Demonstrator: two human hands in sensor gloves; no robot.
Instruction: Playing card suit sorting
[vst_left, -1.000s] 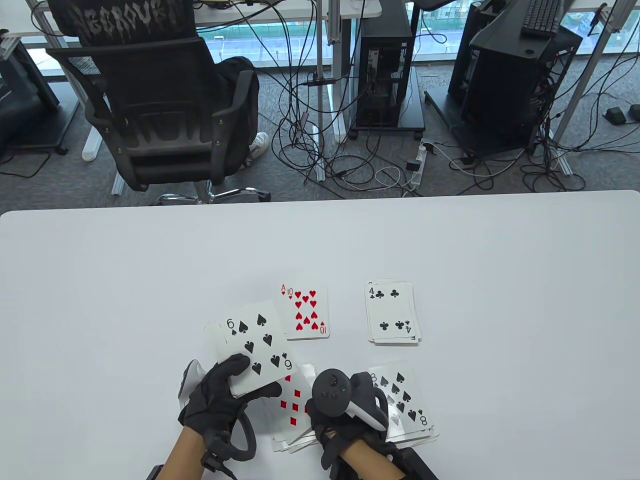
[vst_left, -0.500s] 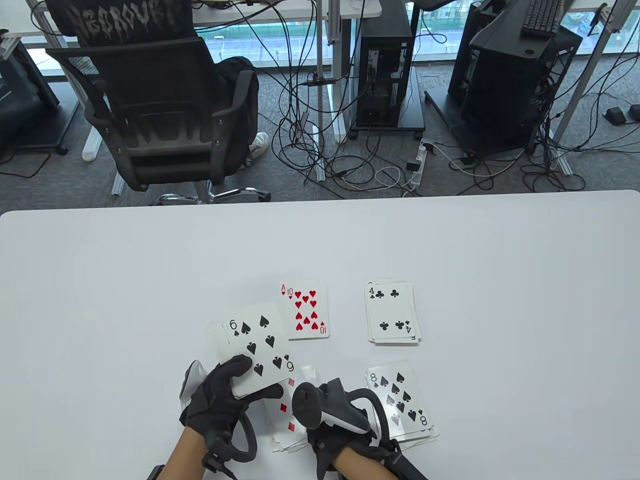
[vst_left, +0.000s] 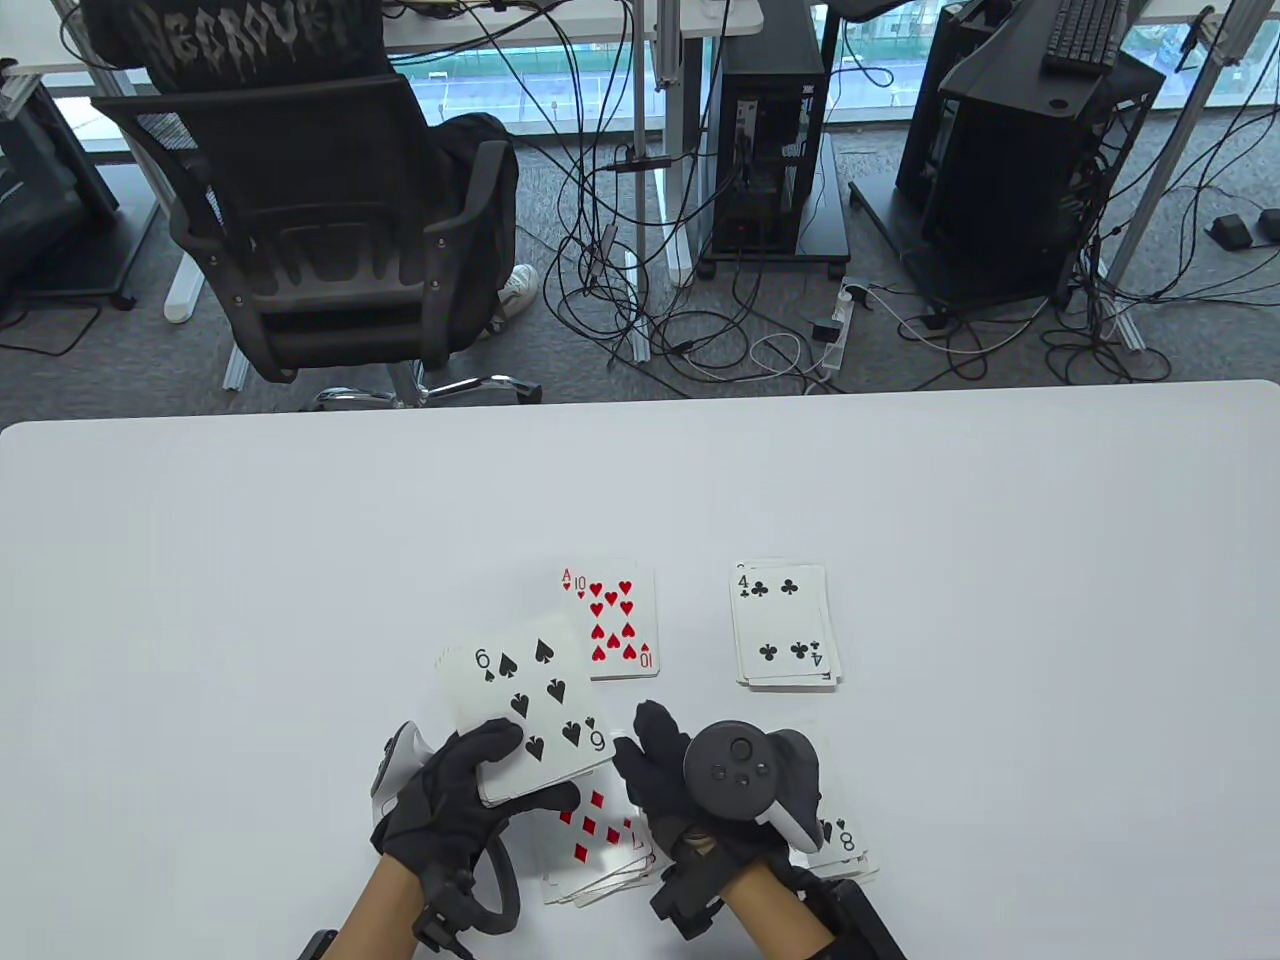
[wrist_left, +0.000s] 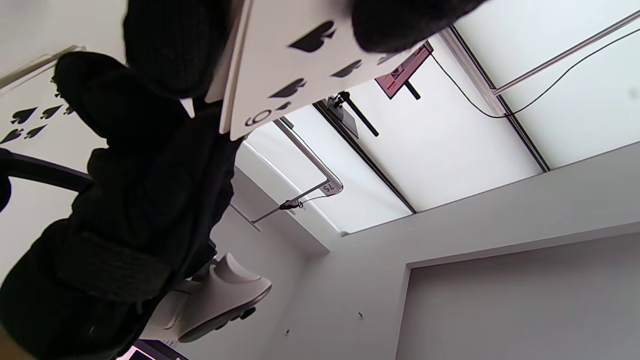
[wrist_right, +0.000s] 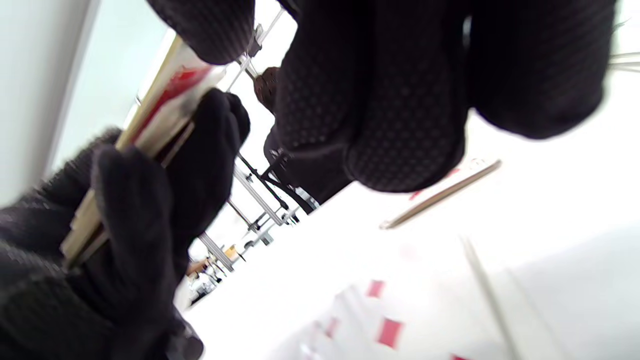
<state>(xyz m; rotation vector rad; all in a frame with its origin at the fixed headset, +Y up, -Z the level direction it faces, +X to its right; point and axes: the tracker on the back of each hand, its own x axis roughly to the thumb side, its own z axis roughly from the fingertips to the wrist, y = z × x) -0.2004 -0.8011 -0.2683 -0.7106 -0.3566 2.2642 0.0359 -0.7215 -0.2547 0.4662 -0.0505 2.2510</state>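
Left hand (vst_left: 455, 800) grips the unsorted stack (vst_left: 530, 715), face up, low centre-left of the table view: thumb across the near corner of the top card, a 9 of spades, fingers curled under. Left wrist view confirms the thumb on the face and fingers on the underside, so the stack is clamped and the top card readable for the next suit call. Right hand (vst_left: 700, 790) sits just right of the stack, low centre of frame, fingers pointing toward the 9's right edge. Cannot tell from the table view if they touch it; the right wrist view shows its fingertips (wrist_right: 400, 155) loosely together and holding nothing. My read: it's reaching for the 9. Four face-up piles on the white table (vst_left: 200, 600), one per suit, spread so each top card stays legible: hearts pile (vst_left: 610, 622) with 10 showing, mid frame; clubs pile (vst_left: 785, 628) with 4 showing, right of it; diamonds pile (vst_left: 595, 840) bottom centre, under and between the hands; spades pile (vst_left: 845, 845) with an 8 corner showing, bottom right, mostly hidden by the right hand. The 9 belongs there, a short move right.
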